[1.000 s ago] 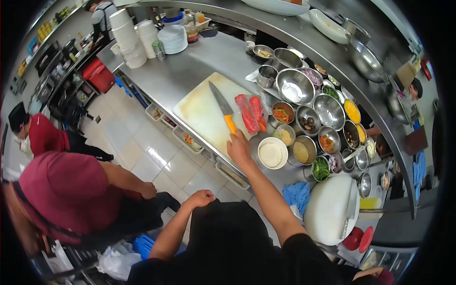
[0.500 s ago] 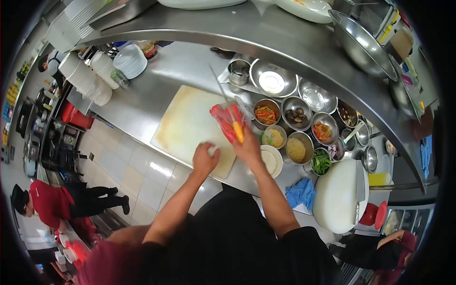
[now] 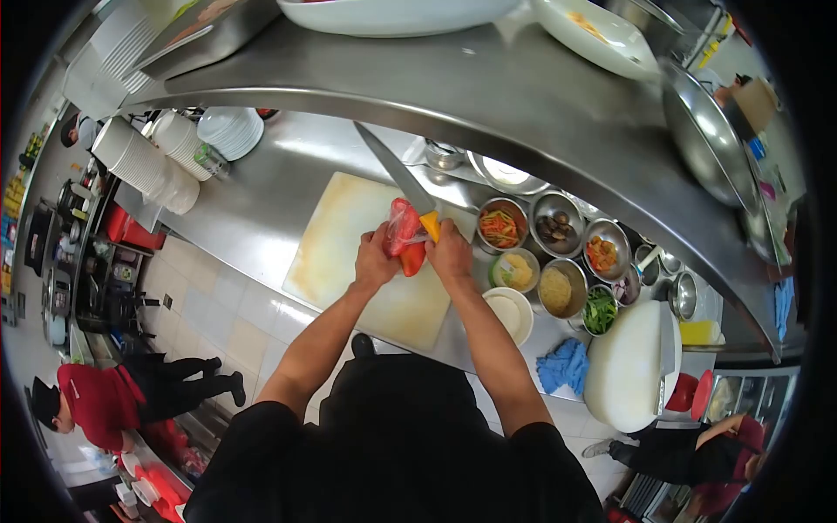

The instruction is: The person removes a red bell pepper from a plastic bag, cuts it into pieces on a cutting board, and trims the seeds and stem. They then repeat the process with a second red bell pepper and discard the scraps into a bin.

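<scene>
While the left grip (image 3: 375, 259) pinches the plastic-wrapped red food (image 3: 403, 223) over the cutting board (image 3: 336, 228), the right grip (image 3: 451, 253) is closed round the orange handle of the knife (image 3: 405, 179); whether it also touches the food, I cannot tell. Good handling here means keeping the long blade angled away from both grips and the slippery wrapping held firmly. The wrapping looks thin, crinkled and glossy; the steel blade tapers to a point; the pale board is flat, with yellowish stains.
</scene>
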Demonstrator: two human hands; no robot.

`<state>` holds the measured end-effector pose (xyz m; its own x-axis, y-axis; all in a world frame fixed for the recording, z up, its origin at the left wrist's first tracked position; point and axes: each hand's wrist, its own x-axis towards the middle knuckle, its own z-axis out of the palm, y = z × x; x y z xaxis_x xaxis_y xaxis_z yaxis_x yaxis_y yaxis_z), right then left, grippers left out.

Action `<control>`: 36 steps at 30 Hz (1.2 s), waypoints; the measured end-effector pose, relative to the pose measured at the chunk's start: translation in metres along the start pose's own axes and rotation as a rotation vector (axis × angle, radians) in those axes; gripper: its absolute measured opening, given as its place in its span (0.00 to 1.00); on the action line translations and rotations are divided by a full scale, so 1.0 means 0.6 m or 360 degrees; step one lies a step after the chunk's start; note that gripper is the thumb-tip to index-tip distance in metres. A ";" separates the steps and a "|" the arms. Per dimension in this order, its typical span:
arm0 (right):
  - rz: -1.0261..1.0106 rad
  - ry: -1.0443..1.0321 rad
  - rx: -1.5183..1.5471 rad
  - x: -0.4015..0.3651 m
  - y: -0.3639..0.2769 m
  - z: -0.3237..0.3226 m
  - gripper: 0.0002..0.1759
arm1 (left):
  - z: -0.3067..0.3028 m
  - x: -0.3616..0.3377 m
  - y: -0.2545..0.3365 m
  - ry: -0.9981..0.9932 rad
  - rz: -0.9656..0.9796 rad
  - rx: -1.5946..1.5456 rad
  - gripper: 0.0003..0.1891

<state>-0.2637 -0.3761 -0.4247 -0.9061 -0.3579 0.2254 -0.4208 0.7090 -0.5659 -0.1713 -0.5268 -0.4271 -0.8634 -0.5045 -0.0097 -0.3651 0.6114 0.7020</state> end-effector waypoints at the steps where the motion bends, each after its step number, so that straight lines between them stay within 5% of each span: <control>1: -0.0015 -0.0009 0.0000 0.011 -0.018 0.009 0.24 | -0.018 0.017 -0.025 0.0007 0.0081 -0.0013 0.44; 5: 0.0114 -0.0148 0.0120 0.052 -0.101 0.056 0.20 | -0.120 0.099 -0.126 0.0310 0.0283 -0.0183 0.35; 12: 0.0336 -0.0031 0.0410 0.123 -0.276 0.216 0.20 | -0.343 0.217 -0.305 -0.0154 0.0011 -0.0397 0.34; 17: 0.0409 -0.0001 0.0370 0.159 -0.342 0.276 0.20 | -0.363 0.262 -0.415 -0.0416 -0.0016 -0.0692 0.32; 19: 0.0431 -0.0068 0.0387 0.153 -0.352 0.277 0.21 | -0.344 0.251 -0.417 0.0236 0.0437 -0.0238 0.28; 22: 0.0497 -0.0178 0.0417 0.136 -0.347 0.288 0.23 | -0.346 0.198 -0.356 0.0599 0.0178 -0.0228 0.24; 25: 0.0583 -0.0256 0.0391 0.111 -0.359 0.292 0.26 | -0.282 0.182 -0.337 0.0223 0.0055 -0.0176 0.23; 29: 0.0530 -0.0139 0.0332 0.089 -0.373 0.277 0.31 | -0.255 0.186 -0.313 0.0253 0.0079 0.0120 0.28; 32: 0.0542 -0.0022 0.0474 0.053 -0.331 0.264 0.24 | -0.276 0.199 -0.334 0.0085 0.0008 0.0024 0.35; 36: 0.0700 -0.0018 0.0932 -0.079 -0.316 0.147 0.19 | -0.340 0.158 -0.381 -0.0066 0.0194 -0.0691 0.38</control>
<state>-0.1370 -0.5471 -0.3979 -0.9842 -0.1232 -0.1268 0.0767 0.3485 -0.9342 -0.0989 -0.8387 -0.4431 -0.9075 -0.4143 0.0694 -0.0876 0.3482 0.9333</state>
